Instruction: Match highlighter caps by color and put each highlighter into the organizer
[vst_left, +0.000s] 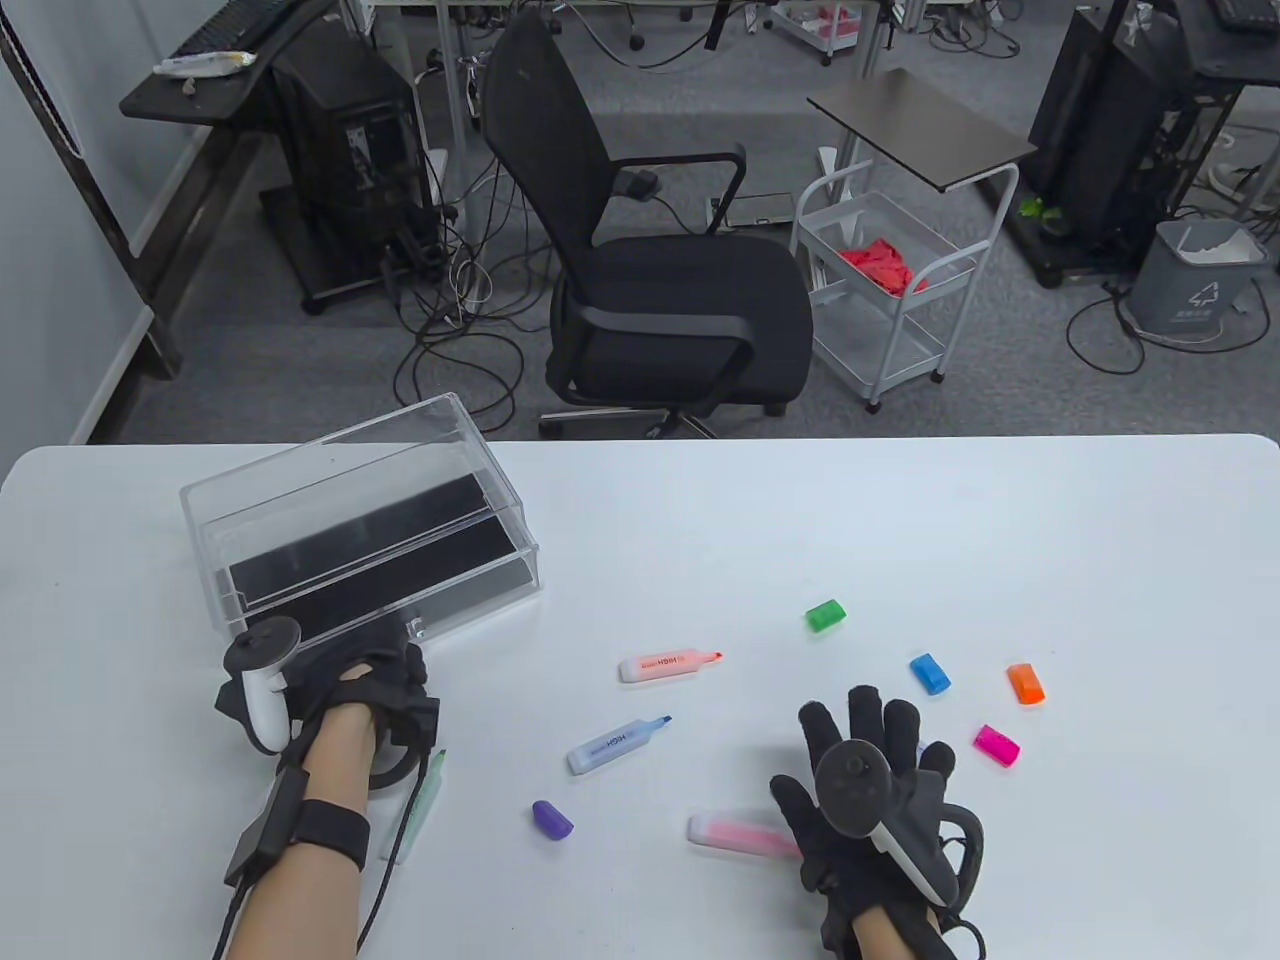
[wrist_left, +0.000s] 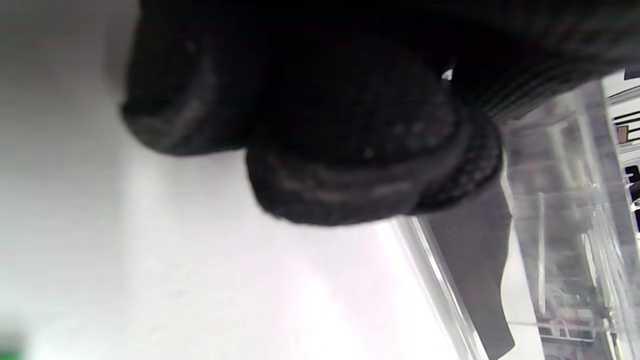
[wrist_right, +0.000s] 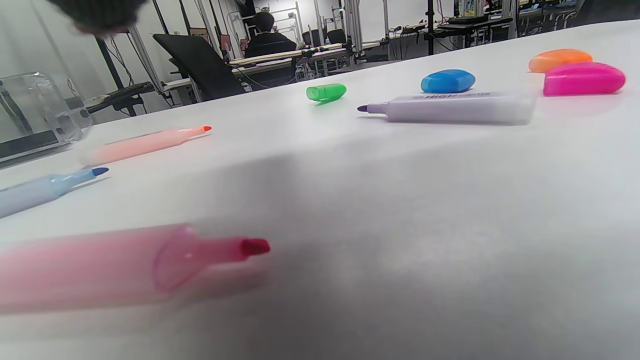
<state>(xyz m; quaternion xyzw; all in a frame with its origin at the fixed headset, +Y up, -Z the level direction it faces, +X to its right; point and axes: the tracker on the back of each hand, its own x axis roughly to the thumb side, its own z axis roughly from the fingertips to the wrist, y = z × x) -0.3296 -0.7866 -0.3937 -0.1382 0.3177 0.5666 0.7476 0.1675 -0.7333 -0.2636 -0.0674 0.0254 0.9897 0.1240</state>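
From above, your organizer (vst_left: 360, 520) sits at the counter's (vst_left: 900, 520) far left and holds no highlighter yet, so nothing is done. Your left hand (vst_left: 345, 695) rests at the organizer's near corner, fingers curled under; what its grip holds you cannot tell from here. A green highlighter (vst_left: 420, 805) lies just right of that wrist. Further right of the organizer lie the orange highlighter (vst_left: 668, 664) and blue highlighter (vst_left: 615, 746), both uncapped, with the purple cap (vst_left: 552, 819) nearer you. Your right hand (vst_left: 875, 800) hovers, grip spread, over the tip end of the pink highlighter (vst_left: 735, 832). Beyond it, well right of the organizer, lie the green cap (vst_left: 826, 615), blue cap (vst_left: 930, 673), orange cap (vst_left: 1026, 683) and pink cap (vst_left: 997, 745). In the left wrist view, dark gloved fingers (wrist_left: 360, 165) bunch against the organizer's clear wall; the grip looks closed, on what is hidden. In the right wrist view, the pink highlighter lies bare-tipped closest, and a purple highlighter (wrist_right: 450, 107) lies uncapped by the caps. All five pairs are left to cap and stow.
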